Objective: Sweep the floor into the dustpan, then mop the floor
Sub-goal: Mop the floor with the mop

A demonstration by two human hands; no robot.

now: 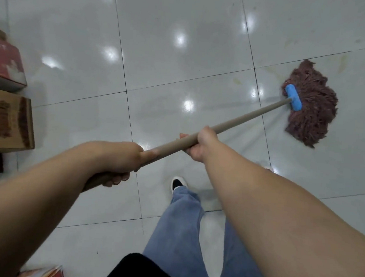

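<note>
A mop with a brown string head (311,106) and a blue clamp (293,97) lies spread on the glossy white tile floor (171,72) at the right. Its beige handle (243,118) runs diagonally down to the left. My right hand (200,145) grips the handle at mid-length. My left hand (119,160) grips the handle's near end, lower left. Faint yellowish stains mark the tiles just beyond the mop head.
Cardboard boxes (8,119) and a red box (5,61) stand along the left edge. Another orange carton (44,274) peeks in at the bottom left. My legs in blue trousers (184,225) and one dark shoe (178,183) are below the handle.
</note>
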